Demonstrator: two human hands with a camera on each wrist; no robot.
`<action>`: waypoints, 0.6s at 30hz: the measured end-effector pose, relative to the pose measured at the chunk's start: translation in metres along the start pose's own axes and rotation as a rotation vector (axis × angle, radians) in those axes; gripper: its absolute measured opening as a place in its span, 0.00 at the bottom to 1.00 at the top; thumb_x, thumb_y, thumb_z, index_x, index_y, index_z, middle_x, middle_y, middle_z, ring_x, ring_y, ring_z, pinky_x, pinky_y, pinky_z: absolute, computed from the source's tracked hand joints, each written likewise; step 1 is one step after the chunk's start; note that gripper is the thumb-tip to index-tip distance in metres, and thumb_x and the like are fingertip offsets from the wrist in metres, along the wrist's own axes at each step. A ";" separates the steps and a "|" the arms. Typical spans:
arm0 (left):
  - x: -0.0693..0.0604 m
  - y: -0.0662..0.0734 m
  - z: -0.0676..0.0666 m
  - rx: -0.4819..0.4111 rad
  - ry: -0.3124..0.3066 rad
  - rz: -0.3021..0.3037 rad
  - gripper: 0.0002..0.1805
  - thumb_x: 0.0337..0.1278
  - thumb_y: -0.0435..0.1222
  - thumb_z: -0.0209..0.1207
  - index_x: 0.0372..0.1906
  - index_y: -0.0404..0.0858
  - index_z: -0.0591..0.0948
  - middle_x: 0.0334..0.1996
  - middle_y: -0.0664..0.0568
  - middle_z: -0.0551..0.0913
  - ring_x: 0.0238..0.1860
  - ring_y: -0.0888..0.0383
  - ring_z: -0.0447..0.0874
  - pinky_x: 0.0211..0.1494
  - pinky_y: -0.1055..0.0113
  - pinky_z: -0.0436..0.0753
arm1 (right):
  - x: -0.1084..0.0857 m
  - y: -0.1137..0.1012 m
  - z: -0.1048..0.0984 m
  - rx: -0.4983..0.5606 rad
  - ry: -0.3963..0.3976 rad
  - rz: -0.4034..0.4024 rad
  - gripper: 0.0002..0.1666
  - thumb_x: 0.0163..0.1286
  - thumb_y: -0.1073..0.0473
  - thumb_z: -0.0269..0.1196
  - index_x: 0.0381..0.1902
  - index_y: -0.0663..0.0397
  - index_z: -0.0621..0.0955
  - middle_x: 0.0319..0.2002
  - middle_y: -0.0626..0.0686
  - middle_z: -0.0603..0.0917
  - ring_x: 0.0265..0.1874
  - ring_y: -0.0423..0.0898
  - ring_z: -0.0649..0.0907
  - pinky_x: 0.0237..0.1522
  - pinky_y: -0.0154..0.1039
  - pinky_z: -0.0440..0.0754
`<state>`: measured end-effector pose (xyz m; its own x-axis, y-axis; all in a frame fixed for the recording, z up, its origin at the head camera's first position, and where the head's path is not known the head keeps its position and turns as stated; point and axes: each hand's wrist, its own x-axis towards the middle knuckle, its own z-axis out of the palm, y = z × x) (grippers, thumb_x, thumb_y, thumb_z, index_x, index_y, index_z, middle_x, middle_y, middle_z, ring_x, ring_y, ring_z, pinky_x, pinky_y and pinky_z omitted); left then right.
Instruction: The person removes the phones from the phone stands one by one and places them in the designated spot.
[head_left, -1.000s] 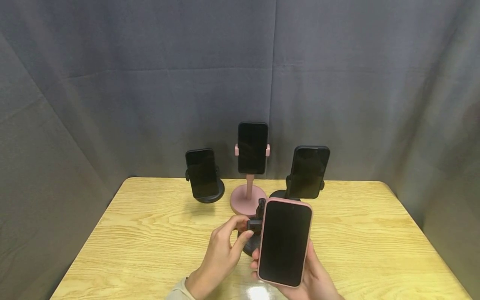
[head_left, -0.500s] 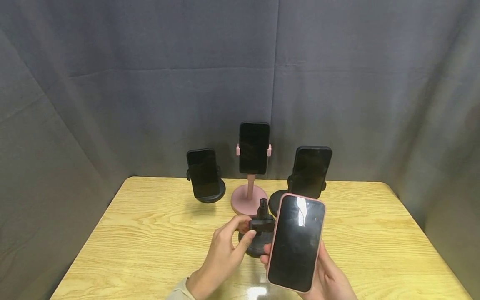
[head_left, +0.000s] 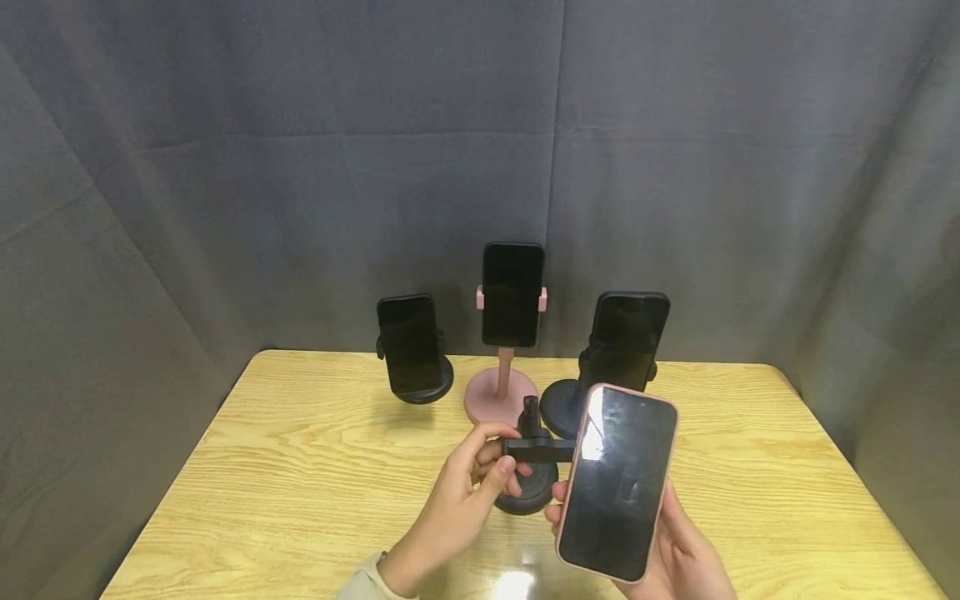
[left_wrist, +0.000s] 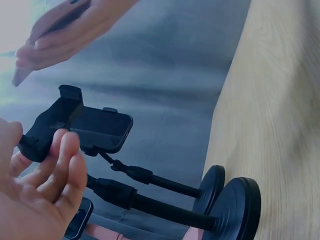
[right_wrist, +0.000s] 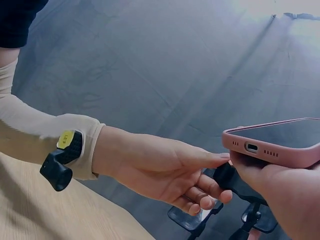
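My right hand [head_left: 678, 550] holds a smartphone [head_left: 618, 483] in a pink case, its dark screen facing up toward the head camera. In the right wrist view the charging port shows on the bottom edge of the pink case [right_wrist: 285, 157]. My left hand [head_left: 461, 504] pinches the left end of the black clamp [head_left: 543, 451] of a phone stand, whose round black base [head_left: 528, 496] rests on the table. Nothing sits in the clamp [left_wrist: 52, 125] in the left wrist view. From the head view, the phone hides the clamp's right end.
Behind stand a black phone [head_left: 411, 343] on a black stand at left, another phone [head_left: 513, 293] on a pink stand [head_left: 501, 397] in the middle, and a third phone [head_left: 628, 340] on a black stand at right. A grey curtain [head_left: 337, 208] hangs behind the wooden table [head_left: 300, 467].
My right hand has carried the pink-cased phone to the right, away from the stand, baring more of the clamp and base. My left hand keeps its hold on the clamp's end.
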<state>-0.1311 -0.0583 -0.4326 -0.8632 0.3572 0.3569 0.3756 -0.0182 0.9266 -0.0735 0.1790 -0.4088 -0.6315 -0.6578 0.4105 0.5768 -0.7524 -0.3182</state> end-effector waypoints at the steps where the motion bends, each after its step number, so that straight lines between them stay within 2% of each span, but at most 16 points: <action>1: 0.000 -0.001 0.000 -0.023 -0.015 0.009 0.14 0.78 0.36 0.49 0.59 0.33 0.72 0.37 0.35 0.86 0.32 0.65 0.84 0.43 0.67 0.87 | 0.000 0.000 0.000 -0.014 0.004 0.003 0.46 0.74 0.34 0.10 0.80 0.34 0.58 0.77 0.61 0.64 0.78 0.58 0.63 0.82 0.53 0.53; 3: 0.001 -0.002 0.000 -0.061 -0.037 0.022 0.14 0.78 0.35 0.49 0.59 0.33 0.71 0.37 0.32 0.85 0.32 0.66 0.83 0.43 0.67 0.87 | 0.000 -0.001 -0.001 -0.056 -0.010 -0.004 0.47 0.74 0.35 0.09 0.80 0.36 0.57 0.77 0.64 0.63 0.77 0.62 0.63 0.81 0.55 0.54; 5: 0.001 -0.003 0.000 -0.084 -0.046 0.024 0.13 0.78 0.35 0.49 0.59 0.33 0.71 0.37 0.31 0.84 0.33 0.66 0.84 0.43 0.67 0.88 | -0.001 -0.002 -0.004 -0.057 -0.035 -0.036 0.45 0.76 0.37 0.11 0.80 0.38 0.57 0.77 0.62 0.64 0.78 0.58 0.64 0.81 0.54 0.54; 7: 0.001 -0.003 0.001 -0.104 -0.044 0.001 0.13 0.77 0.35 0.50 0.57 0.32 0.71 0.37 0.30 0.84 0.34 0.65 0.85 0.45 0.66 0.89 | -0.004 -0.003 -0.007 -0.059 -0.059 -0.062 0.44 0.76 0.38 0.12 0.80 0.37 0.58 0.77 0.58 0.65 0.78 0.54 0.65 0.82 0.53 0.55; 10: 0.002 -0.001 0.001 -0.131 -0.052 -0.033 0.14 0.76 0.35 0.52 0.56 0.29 0.70 0.38 0.27 0.83 0.36 0.65 0.87 0.48 0.59 0.90 | -0.008 -0.005 -0.012 -0.008 -0.073 -0.081 0.44 0.76 0.37 0.13 0.79 0.36 0.60 0.77 0.52 0.65 0.78 0.49 0.64 0.82 0.51 0.55; 14: 0.002 0.001 0.001 -0.141 -0.062 -0.041 0.15 0.74 0.34 0.54 0.54 0.27 0.69 0.39 0.24 0.83 0.38 0.64 0.88 0.48 0.55 0.89 | -0.011 -0.009 -0.014 -0.016 -0.063 -0.064 0.49 0.72 0.36 0.09 0.79 0.38 0.60 0.77 0.52 0.65 0.78 0.49 0.64 0.82 0.49 0.54; 18: 0.002 0.001 -0.001 -0.144 -0.039 -0.014 0.14 0.75 0.33 0.53 0.53 0.26 0.69 0.38 0.23 0.82 0.38 0.65 0.88 0.48 0.57 0.90 | -0.013 -0.013 -0.015 -0.041 -0.073 -0.053 0.51 0.70 0.36 0.06 0.80 0.39 0.59 0.78 0.52 0.64 0.79 0.49 0.63 0.82 0.49 0.53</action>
<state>-0.1327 -0.0585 -0.4304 -0.8529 0.3947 0.3417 0.3091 -0.1457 0.9398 -0.0807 0.1971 -0.4226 -0.6199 -0.6140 0.4886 0.5212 -0.7877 -0.3285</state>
